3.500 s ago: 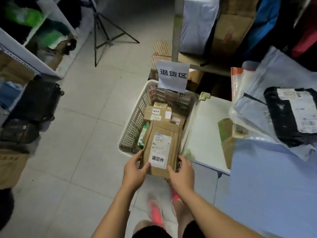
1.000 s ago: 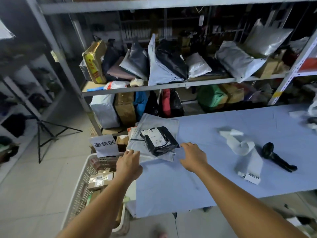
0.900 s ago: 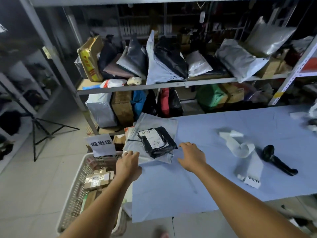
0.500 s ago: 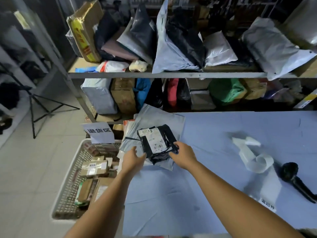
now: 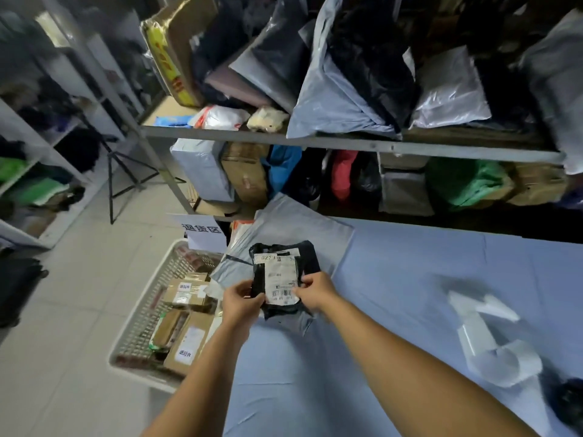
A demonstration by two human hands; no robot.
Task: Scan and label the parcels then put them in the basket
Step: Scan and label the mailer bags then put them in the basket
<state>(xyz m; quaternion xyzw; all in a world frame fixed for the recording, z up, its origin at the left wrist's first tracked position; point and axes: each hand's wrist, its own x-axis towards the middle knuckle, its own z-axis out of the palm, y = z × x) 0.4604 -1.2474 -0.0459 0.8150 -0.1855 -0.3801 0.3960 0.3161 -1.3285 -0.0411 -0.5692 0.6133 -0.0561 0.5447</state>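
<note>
— one black parcel (image 5: pixel 284 279), white shipping label face up, barcode at near end. location?
— over grey mailer bags (image 5: pixel 303 225), left end of blue-covered table (image 5: pixel 410 279). lifted clear or resting on bags: cannot tell.
— hands?
— left hand (image 5: pixel 243 302): fingers curled round near left corner of black parcel, thumb on top. right hand (image 5: pixel 317 291): pinching right edge, fingertips beside the label.
— underneath and alongside?
— grey mailer bags stacked flat, overhanging left edge of table. white mesh basket (image 5: pixel 145 313) on floor, just left of table, holding several cardboard parcels (image 5: pixel 186 293), some with white stickers. paper sign (image 5: pixel 205 233) with printed characters at far rim of basket.
— further out?
— curled strip of white label backing (image 5: pixel 482 339) on table, well to the right. dark blurred object (image 5: pixel 571 402) at lower right edge, not identifiable. metal shelf rack (image 5: pixel 347 145) behind table, packed with bags and boxes. black tripod (image 5: pixel 110 190) on tiled floor, far left.
</note>
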